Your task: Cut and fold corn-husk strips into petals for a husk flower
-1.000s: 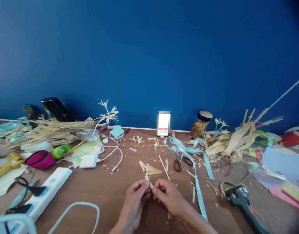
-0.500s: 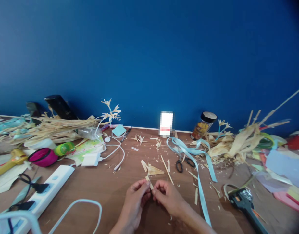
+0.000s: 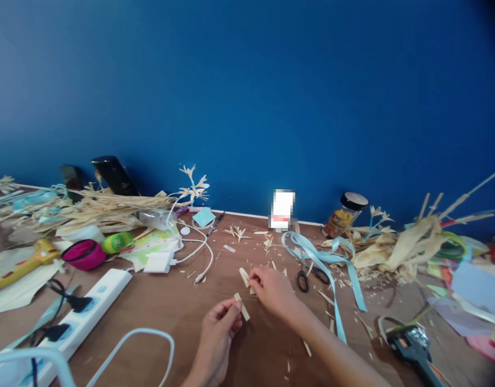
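Note:
My left hand [image 3: 221, 328] pinches a short strip of dried corn husk [image 3: 243, 307] between thumb and fingertips, above the brown table. Farther forward and to the right, my right hand [image 3: 273, 290] has its fingers closed and pointing left. Its fingertips are at a second pale husk strip [image 3: 244, 277] lying on the table; whether they grip it is hidden. Part of another husk piece [image 3: 252, 291] peeks out below the right fingers. Scissors with black handles [image 3: 302, 280] lie just right of that hand, beside a light blue ribbon [image 3: 331, 279].
A white power strip [image 3: 98, 301] and a yellow glue gun [image 3: 25, 263] are on the left. A dark glue gun [image 3: 412, 346] lies at right. A jar [image 3: 344, 215] stands near the blue wall, by bundled husks [image 3: 416, 242]. A husk flower [image 3: 194, 185] stands at back left.
My hands have moved apart. The right let go of the strip and reached forward to the husk pieces; the left still holds the strip. The view has shifted slightly left.

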Demonstrator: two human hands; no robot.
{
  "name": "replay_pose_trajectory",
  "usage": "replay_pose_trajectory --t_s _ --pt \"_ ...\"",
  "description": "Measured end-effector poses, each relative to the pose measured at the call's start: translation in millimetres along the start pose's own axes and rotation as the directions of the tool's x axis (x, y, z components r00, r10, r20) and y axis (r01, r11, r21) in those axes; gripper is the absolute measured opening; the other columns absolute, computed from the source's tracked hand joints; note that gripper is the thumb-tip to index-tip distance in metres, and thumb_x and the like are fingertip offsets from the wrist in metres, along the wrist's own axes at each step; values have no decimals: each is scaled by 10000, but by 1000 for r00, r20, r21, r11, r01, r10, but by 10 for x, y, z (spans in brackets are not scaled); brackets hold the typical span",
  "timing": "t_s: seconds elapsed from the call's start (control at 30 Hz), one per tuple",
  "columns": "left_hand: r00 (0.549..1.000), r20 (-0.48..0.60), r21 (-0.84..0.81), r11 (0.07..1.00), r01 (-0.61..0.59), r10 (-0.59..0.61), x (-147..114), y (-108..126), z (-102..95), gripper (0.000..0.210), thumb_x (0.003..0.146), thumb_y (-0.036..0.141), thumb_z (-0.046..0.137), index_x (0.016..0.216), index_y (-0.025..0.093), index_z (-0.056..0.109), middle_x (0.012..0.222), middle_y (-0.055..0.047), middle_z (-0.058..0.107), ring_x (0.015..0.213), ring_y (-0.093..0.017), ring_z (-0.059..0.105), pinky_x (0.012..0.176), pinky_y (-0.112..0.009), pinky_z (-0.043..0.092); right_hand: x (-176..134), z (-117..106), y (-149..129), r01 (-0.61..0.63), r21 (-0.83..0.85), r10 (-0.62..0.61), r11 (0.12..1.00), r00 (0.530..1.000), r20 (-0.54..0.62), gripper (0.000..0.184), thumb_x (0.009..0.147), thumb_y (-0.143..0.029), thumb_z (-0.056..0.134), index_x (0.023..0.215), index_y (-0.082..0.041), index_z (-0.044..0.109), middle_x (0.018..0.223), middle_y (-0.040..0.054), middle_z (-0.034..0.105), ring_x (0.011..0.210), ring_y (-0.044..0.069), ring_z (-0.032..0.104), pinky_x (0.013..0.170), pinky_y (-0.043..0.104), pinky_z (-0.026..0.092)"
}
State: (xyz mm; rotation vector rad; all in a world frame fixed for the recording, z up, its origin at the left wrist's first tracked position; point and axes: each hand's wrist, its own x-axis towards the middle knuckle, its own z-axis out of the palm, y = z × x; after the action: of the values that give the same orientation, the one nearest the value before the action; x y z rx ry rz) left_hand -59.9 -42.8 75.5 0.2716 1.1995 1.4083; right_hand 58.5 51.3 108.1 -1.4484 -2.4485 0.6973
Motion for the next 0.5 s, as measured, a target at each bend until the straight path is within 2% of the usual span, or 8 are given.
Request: replay_pose_trajectory --t_s 0.1,0.2,0.4,0.5 --pt "1000 -21 -19 1000 19 -20 -8 -11 -33 203 598 287 703 686 125 618 604 25 541 522 -48 467 510 -143 378 233 96 -37 -24 -52 24 998 1000 6 179 810 -234 417 820 -216 594 830 44 632 770 171 560 634 255 326" --pt "1000 -21 -34 999 23 -24 -5 -13 -61 198 599 284 703 681 127 614 582 29 533 519 -50 467 508 -143 374 382 174 -49 -45 -80 47 996 999 25 136 762 -217 484 835 -211 599 831 49 634 794 184 563 643 261 326" --pt "1000 4 -65 998 19 -19 44 -28 -89 193 589 270 712 658 123 609 540 37 502 499 -47 446 493 -144 355 466 169 -19 -59 -63 63 996 996 68 81 717 -190 531 696 -192 610 788 53 636 747 179 571 600 250 320" --pt "1000 17 -63 998 10 -9 56 -42 -96 192 600 272 704 662 117 609 543 33 499 505 -49 441 491 -146 347 492 126 40 -64 -10 65 998 996 55 67 722 -223 539 723 -196 600 753 29 634 706 157 563 578 234 317"
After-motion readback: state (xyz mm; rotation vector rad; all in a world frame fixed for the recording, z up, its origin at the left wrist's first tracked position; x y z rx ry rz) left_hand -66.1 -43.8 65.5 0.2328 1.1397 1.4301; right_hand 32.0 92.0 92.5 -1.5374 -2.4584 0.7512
